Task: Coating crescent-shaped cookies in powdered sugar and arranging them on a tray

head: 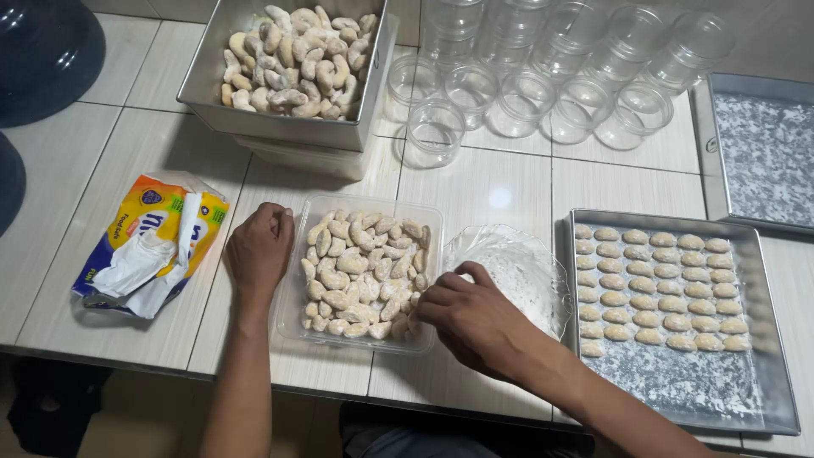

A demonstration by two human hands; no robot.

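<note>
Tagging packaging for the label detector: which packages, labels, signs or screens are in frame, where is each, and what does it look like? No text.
Opened bag: lies on the tiled counter left of the left hand; crumpled, flat pouch, yellow-orange with blue, green and white patches, white inner side folded out.
Clear jars: unlabelled, at the back of the counter.
No signs or screens show.

Home kitchen: cookie trays [767, 339], jars [581, 106]
</note>
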